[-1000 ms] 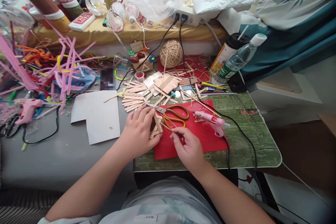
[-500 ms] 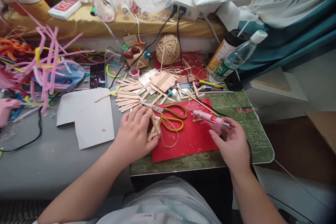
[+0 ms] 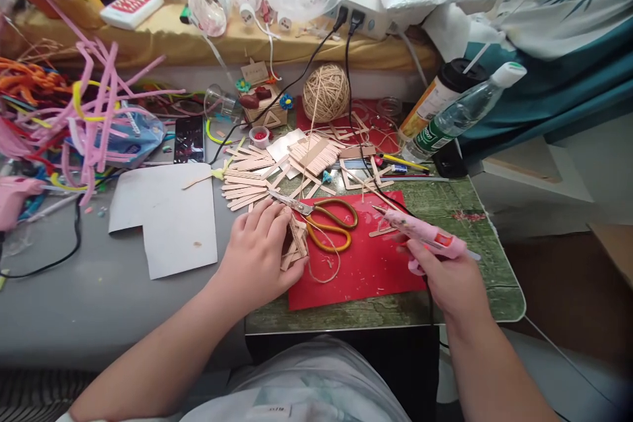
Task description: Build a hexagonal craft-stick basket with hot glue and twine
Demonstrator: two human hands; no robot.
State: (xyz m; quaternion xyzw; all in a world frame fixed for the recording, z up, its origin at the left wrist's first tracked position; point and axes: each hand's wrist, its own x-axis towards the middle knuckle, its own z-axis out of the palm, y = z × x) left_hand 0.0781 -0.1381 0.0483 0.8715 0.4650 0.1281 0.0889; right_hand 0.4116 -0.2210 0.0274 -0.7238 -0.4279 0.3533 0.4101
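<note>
My left hand (image 3: 262, 247) is closed around a small structure of wooden craft sticks (image 3: 297, 244), partly hidden under the palm and fingers. In my right hand (image 3: 452, 277) is a pink hot glue gun (image 3: 425, 231), its nozzle pointing left over the red sheet (image 3: 366, 270). Scissors (image 3: 332, 221) with yellow-brown handles lie between the hands, blades toward the left fingertips. A loop of twine (image 3: 336, 270) curls beside the stick structure. One loose stick (image 3: 383, 232) rests on the red sheet below the nozzle.
Behind the hands lie piled craft sticks (image 3: 247, 178) and a twine ball (image 3: 325, 92). A plastic bottle (image 3: 459, 112) and a lidded cup (image 3: 435, 95) stand at back right. White card (image 3: 168, 217), a phone (image 3: 189, 140) and pink pipe cleaners (image 3: 106, 92) are at left. A black cord (image 3: 352, 112) crosses the table.
My right hand has closed around the glue gun's handle and raised it, with the nozzle slightly farther right. My left hand keeps its hold on the stick structure. The view has shifted slightly.
</note>
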